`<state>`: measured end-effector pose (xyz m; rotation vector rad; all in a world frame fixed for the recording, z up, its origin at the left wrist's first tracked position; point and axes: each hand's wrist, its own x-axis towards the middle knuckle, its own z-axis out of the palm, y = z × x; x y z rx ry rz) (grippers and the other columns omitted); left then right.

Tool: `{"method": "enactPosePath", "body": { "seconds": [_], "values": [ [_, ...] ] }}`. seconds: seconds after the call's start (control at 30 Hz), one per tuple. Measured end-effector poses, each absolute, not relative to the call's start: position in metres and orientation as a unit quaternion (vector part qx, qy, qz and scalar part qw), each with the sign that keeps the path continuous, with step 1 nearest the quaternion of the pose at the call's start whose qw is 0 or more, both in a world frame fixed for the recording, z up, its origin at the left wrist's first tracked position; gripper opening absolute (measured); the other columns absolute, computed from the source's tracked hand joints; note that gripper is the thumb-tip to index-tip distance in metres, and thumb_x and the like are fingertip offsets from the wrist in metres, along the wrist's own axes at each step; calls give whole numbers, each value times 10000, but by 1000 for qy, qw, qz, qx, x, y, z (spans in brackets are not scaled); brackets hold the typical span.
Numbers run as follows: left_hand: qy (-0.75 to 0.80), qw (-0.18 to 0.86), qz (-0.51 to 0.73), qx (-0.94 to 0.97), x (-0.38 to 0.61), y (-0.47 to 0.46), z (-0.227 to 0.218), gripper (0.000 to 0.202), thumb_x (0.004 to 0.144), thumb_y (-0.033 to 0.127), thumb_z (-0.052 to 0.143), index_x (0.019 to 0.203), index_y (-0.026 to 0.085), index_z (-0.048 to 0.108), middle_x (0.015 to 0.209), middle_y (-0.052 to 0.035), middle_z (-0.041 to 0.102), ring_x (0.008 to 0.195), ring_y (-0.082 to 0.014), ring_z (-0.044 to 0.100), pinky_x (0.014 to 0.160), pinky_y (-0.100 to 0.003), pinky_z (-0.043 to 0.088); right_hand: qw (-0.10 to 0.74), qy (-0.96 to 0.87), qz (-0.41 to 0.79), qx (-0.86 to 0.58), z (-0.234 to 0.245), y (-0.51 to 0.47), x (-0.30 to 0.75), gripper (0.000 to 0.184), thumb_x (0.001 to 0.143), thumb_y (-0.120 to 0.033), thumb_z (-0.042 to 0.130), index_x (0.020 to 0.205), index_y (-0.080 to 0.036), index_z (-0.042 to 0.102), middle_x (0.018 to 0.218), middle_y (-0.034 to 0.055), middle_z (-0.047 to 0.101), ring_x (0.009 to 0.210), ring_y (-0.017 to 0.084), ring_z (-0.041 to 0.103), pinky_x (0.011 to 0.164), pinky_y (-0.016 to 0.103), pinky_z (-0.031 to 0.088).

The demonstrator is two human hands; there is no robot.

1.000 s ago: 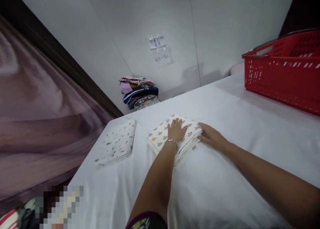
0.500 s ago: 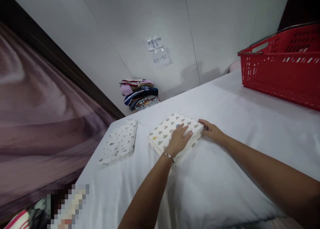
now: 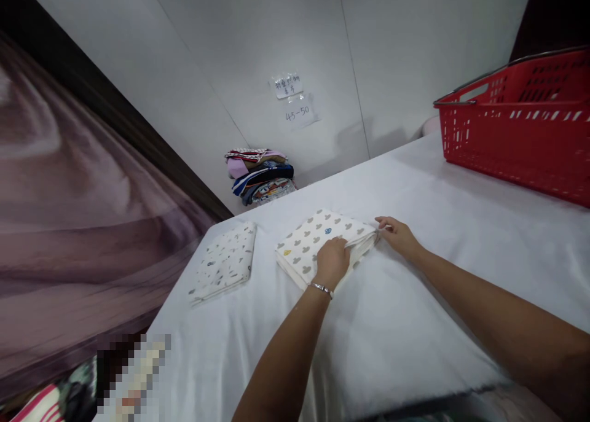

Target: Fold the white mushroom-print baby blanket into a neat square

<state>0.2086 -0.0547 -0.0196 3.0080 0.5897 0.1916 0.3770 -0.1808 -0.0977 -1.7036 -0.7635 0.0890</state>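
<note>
With folded cloth point(image 3: 306, 245) lying on white-covered table point(image 3: 405, 188), left hand point(image 3: 332, 263) pinches its near edge; right hand point(image 3: 399, 238) half-curled at right corner, grip unclear. Second cloth point(image 3: 225, 262) left; red basket point(image 3: 516, 142) right, contents hidden; pale wall point(image 3: 396, 53) behind.

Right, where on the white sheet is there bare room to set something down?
The broadest bare patch lies between the right hand and the red basket. A narrower strip separates the speckled cloth from the handled cloth. It is crowded at the handled cloth itself, with the left hand at its near edge.
</note>
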Motion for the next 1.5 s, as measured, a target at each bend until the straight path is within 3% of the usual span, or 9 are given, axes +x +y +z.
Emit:
{"method": "enactPosePath", "body": {
  "seconds": [0.23,0.33,0.47,0.7,0.97,1.13,1.3,1.5],
  "values": [
    [179,40,93,979,209,-64,-22,353,858,341,507,1190,223,493,1135,-56,580,1048,-201,516,906,-319,401,483,-417,-26,-769,-91,-185,370,88,692,-231,532,685,-223,620,1131,56,619,1077,229,546,947,421,421],
    [156,7,90,984,214,-69,-23,337,832,354,548,1139,220,507,1101,-56,577,1029,-219,511,856,-333,417,476,-424,-42,-770,-93,-183,369,111,733,-278,549,694,-224,638,1124,60,623,1064,231,555,937,423,430],
    [177,-8,73,981,224,-67,-23,165,883,260,440,985,210,559,991,-45,604,961,-202,529,776,-304,427,462,-415,-47,-782,-94,-181,367,131,753,-306,568,725,-224,666,1117,72,630,1036,232,574,897,409,458],
    [202,16,75,976,229,-62,-21,196,904,259,379,924,219,569,960,-36,620,908,-189,554,737,-290,420,443,-407,-65,-796,-91,-174,361,109,751,-261,578,695,-238,669,1043,50,659,1028,227,579,917,412,441],
    [222,37,77,971,228,-65,-20,287,887,199,371,1146,220,493,999,-47,632,937,-191,568,759,-289,417,429,-415,-59,-800,-88,-174,362,146,744,-184,518,635,-200,614,1057,87,653,1056,219,568,902,378,422],
    [229,36,80,969,230,-64,-21,235,886,186,373,1097,216,474,1033,-45,609,923,-182,573,750,-287,420,419,-422,-68,-801,-87,-177,364,90,691,-172,541,625,-201,594,1054,71,652,1049,222,563,905,385,401],
    [230,25,82,969,231,-64,-22,221,894,176,364,1091,212,459,1043,-48,595,904,-179,576,726,-289,424,413,-454,-75,-786,-90,-178,367,107,735,-187,519,648,-206,580,1026,63,651,1018,211,569,876,361,416],
    [148,-57,92,983,235,-64,-27,412,875,141,392,1279,216,355,1058,-62,578,947,-193,538,737,-299,419,423,-453,-95,-779,-90,-177,365,75,753,-221,538,695,-202,582,1029,80,651,1003,214,576,869,359,429]
  ]
}}
